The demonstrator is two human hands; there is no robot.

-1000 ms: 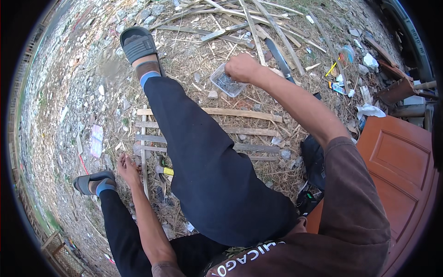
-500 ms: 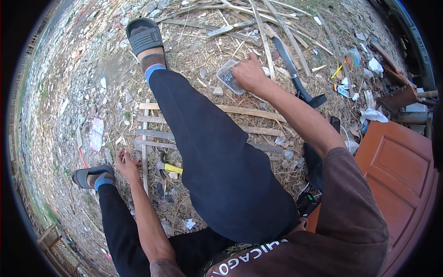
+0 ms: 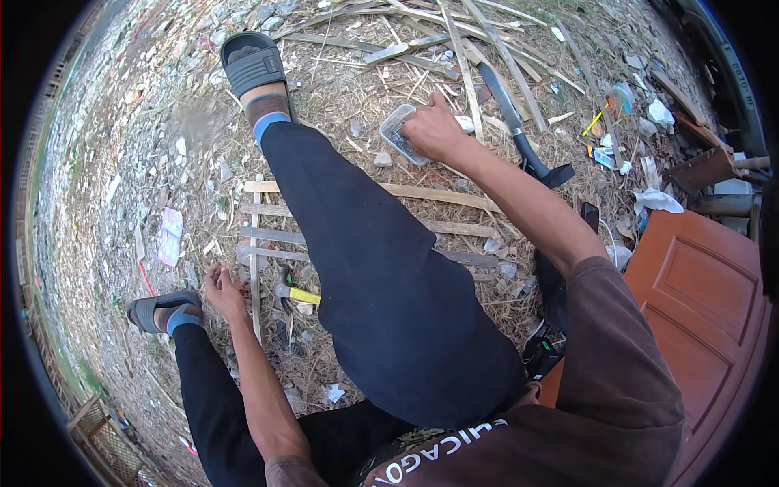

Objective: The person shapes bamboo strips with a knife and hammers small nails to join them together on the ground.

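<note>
My right hand (image 3: pixel 436 132) reaches into a clear plastic tub (image 3: pixel 388 124) of small grey nails (image 3: pixel 398 139). Its fingers are bent down and closed at the tub's near side; what lies between them is hidden. On the left, my left hand (image 3: pixel 226 294) hovers beside a long upright wooden slat (image 3: pixel 256 276), fingers loosely bent and apart, with nothing visible in them. Several wooden slats (image 3: pixel 442 196) lie across that one, passing beneath my outstretched leg. A hammer (image 3: pixel 302 295) with a yellow handle rests on the ground between the left hand and my leg.
A machete (image 3: pixel 505 105) with a dark handle lies right of the tub. Loose wood strips (image 3: pixel 487 40) are heaped at the far side. A reddish-brown panelled door (image 3: pixel 702 284) lies on the right. Stones, dry grass and litter cover the ground.
My right hand has shifted slightly left and deeper over the tub. The left hand stays almost where it was.
</note>
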